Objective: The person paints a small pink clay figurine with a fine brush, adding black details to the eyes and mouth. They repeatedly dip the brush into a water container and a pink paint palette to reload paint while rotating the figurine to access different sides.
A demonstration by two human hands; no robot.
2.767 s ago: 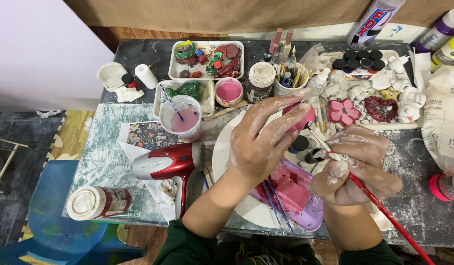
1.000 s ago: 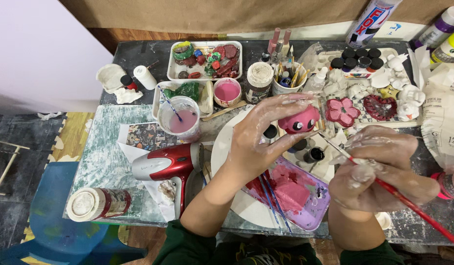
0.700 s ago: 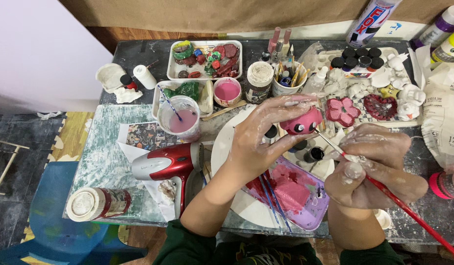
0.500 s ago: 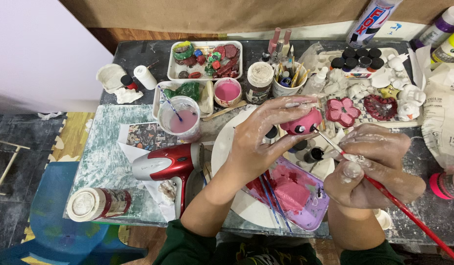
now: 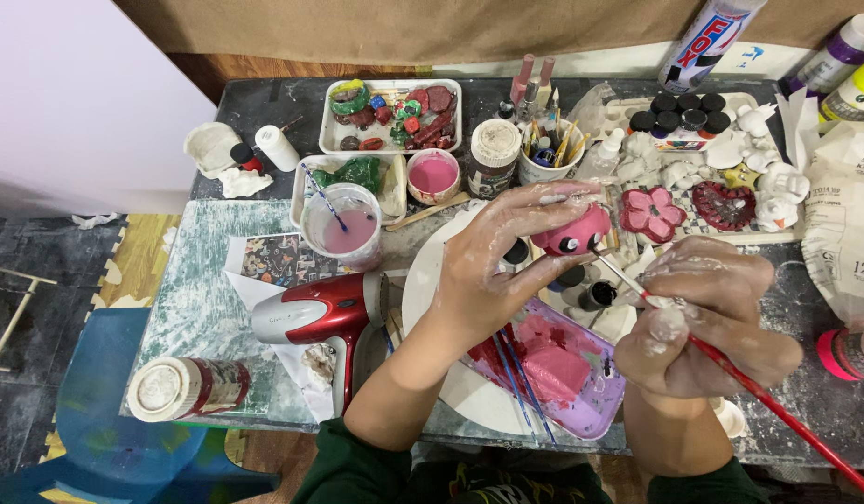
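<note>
My left hand (image 5: 507, 252), smeared with white paint, grips a small pink figure with black-and-white eyes (image 5: 574, 233) above a white round plate (image 5: 430, 299). My right hand (image 5: 707, 313) holds a red-handled paintbrush (image 5: 759, 397); its tip touches the figure's lower right side. Below both hands lies a purple palette tray (image 5: 581, 378) with pink paint and thin blue brushes in it.
A red hair dryer (image 5: 325, 313) lies left of the plate. A cup of pink water (image 5: 343, 224), a pink paint pot (image 5: 434, 175), a brush jar (image 5: 549, 154), trays of painted pieces (image 5: 395, 112) and a pink flower piece (image 5: 654, 213) crowd the back. A jar (image 5: 185, 387) lies front left.
The pink figure has come up between my left fingers, facing the camera. My right hand has shifted slightly and keeps the brush tip at the figure.
</note>
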